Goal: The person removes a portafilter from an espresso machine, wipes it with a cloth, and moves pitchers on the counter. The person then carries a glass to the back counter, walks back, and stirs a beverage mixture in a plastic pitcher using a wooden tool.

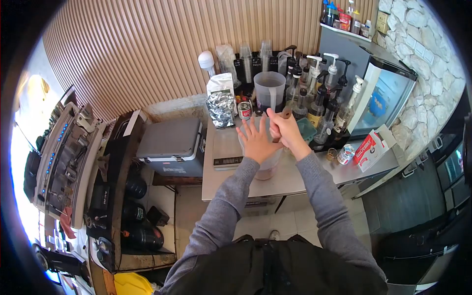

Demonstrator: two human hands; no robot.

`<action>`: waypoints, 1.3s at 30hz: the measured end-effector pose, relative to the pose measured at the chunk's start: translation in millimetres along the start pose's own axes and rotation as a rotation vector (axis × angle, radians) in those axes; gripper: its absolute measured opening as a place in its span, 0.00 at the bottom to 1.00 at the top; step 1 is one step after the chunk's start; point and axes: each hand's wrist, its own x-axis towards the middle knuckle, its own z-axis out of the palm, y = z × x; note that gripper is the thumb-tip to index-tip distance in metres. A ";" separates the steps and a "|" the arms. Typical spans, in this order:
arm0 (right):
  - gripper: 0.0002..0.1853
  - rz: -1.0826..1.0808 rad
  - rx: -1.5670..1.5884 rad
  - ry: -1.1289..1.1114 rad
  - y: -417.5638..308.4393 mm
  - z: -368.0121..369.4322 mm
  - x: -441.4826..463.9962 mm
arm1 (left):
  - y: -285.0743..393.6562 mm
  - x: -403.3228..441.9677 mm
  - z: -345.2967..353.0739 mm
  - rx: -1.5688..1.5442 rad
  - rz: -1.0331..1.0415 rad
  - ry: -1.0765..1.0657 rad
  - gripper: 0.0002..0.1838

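My left hand point(260, 141) has its fingers spread, palm down over a translucent container point(267, 169) at the counter's front. Whether it touches the rim I cannot tell. My right hand point(285, 130) is closed around a brown wooden handle point(286, 113), its rounded end showing above the fist; the lower part is hidden. Behind my hands stands a translucent measuring jug point(270, 83) with dark contents near its bottom. A flat appliance with a display point(228, 161), like a scale, lies left of the container. A green translucent tub point(307, 129) sits just beyond my right hand.
Several syrup and pump bottles point(325, 105) crowd the right back. A foil bag point(221, 109) and a can point(244, 110) stand behind. A red-white carton point(371, 151) and another can point(346, 154) are at right. A grey cooler box point(171, 142) stands left.
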 end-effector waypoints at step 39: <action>0.25 -0.207 -0.212 0.272 10.7 -2.4 15.4 | -2.6 3.6 1.9 -0.038 0.004 0.063 0.58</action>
